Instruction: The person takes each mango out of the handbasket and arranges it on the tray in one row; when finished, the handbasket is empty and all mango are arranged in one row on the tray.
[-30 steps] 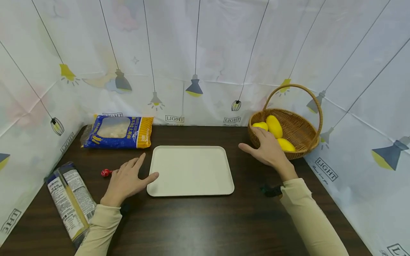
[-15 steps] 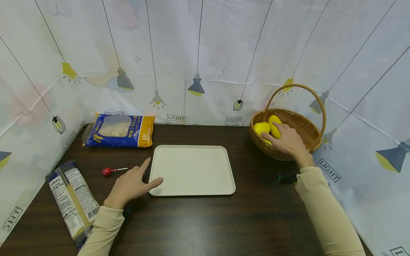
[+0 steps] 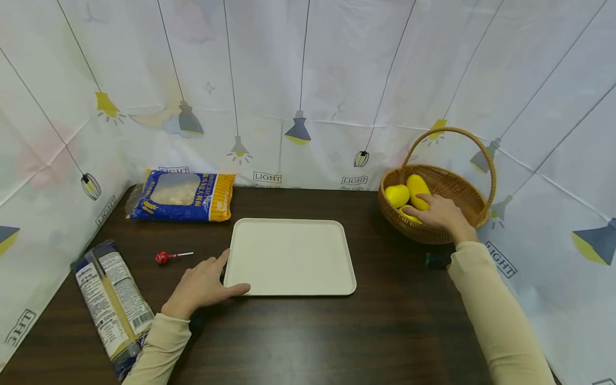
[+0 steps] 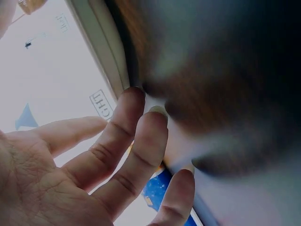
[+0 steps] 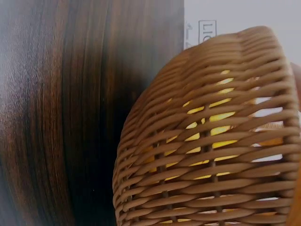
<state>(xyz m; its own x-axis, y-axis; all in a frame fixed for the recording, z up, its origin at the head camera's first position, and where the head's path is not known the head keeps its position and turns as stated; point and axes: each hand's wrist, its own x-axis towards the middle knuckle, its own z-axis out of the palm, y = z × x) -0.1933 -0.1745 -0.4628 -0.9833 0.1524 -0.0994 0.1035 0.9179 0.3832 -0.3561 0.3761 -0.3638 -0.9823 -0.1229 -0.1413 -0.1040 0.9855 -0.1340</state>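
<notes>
At the back right, a wicker basket [image 3: 433, 235] with a tall handle holds yellow fruits, among them a rounded one [image 3: 397, 195] and a longer one [image 3: 417, 187]. My right hand [image 3: 445, 216] reaches over its near rim, thumb and fingers about a third yellow fruit [image 3: 408, 215] that the hand partly covers. Through the weave in the right wrist view, yellow shows, while most of the fingers are hidden. A cream rectangular tray [image 3: 291, 256] lies mid-table. Beside its left edge rests my left hand [image 3: 204, 283], fingers loosely extended, the thumb overlapping the near left corner.
A red lollipop [image 3: 162, 258] with a white stick lies left of the tray. Behind it is a blue and yellow pasta bag [image 3: 180, 197]. Another packet [image 3: 115, 305] lies by the left sleeve. A printed curtain [image 3: 308, 80] borders the dark table [image 3: 308, 337].
My right hand has moved right and down into the basket, onto the near fruit. The left hand has come right and nearer, to the tray's left edge, uncovering the lollipop stick.
</notes>
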